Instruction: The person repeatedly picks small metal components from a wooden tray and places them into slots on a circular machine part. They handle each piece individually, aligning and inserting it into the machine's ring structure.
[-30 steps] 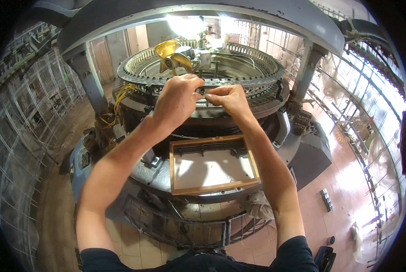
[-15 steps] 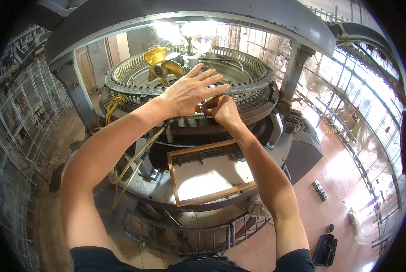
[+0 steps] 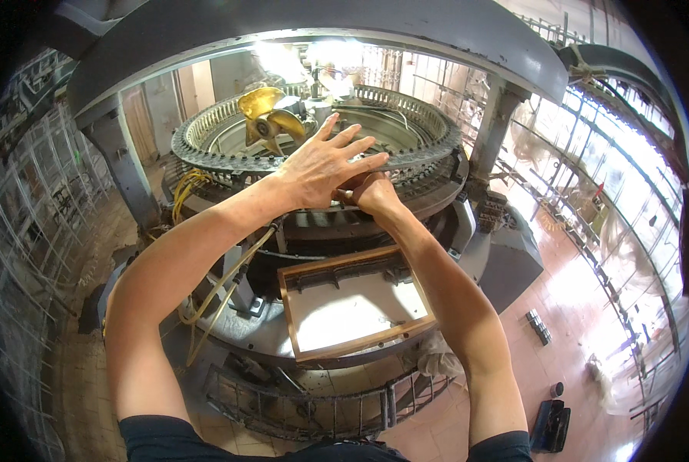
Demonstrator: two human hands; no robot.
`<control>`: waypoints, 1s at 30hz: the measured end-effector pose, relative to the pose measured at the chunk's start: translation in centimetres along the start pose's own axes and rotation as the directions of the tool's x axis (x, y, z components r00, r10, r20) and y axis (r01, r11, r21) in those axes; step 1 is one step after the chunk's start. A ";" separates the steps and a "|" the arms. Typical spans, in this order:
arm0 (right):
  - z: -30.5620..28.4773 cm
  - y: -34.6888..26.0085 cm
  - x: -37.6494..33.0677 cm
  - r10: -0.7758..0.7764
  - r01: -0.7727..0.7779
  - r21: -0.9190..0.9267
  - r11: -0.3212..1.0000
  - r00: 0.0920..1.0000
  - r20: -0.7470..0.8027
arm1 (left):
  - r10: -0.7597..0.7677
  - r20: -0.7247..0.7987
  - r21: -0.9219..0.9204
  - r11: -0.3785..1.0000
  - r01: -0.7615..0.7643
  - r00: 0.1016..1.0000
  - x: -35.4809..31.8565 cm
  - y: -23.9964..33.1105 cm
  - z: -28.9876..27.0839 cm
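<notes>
Left hand (image 3: pixel 325 165) splayed, right hand (image 3: pixel 371 192) curled, ribbed metal ring (image 3: pixel 429 154)

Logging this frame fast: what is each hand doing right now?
Left hand: open, fingers spread, resting on the machine ring.
Right hand: curled at the ring under the left; what it holds cannot be told.

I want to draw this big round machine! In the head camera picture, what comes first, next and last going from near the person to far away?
Metal guard rail → wooden-framed window panel → right hand with the left hand spread over it on the toothed ring → golden fan blades → bright lamp.
</notes>
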State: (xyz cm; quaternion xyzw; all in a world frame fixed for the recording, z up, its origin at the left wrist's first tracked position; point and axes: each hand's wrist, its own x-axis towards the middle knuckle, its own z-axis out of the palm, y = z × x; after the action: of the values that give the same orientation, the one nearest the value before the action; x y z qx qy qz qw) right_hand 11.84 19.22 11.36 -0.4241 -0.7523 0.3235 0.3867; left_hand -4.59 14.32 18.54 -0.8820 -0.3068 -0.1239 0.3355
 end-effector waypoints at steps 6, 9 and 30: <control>-0.1 -0.3 -0.4 -0.141 0.138 -0.159 0.978 0.990 -0.009 | -0.003 0.036 0.019 1.000 0.003 0.999 0.2 0.1 -0.2; 0.0 -0.6 -0.3 -0.162 0.155 -0.182 0.971 0.986 -0.026 | 0.011 0.059 0.057 0.998 -0.014 0.998 0.2 0.1 -0.4; -0.6 -0.8 -0.4 -0.090 0.092 -0.484 0.870 0.996 0.028 | 0.031 0.073 0.071 0.997 -0.036 0.997 0.7 0.5 -0.2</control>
State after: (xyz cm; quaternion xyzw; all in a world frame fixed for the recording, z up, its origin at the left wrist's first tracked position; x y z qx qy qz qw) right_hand 12.13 18.63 12.19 -0.4710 -0.8292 0.1073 0.2814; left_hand -3.77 14.23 18.77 -0.8783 -0.3081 -0.0752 0.3578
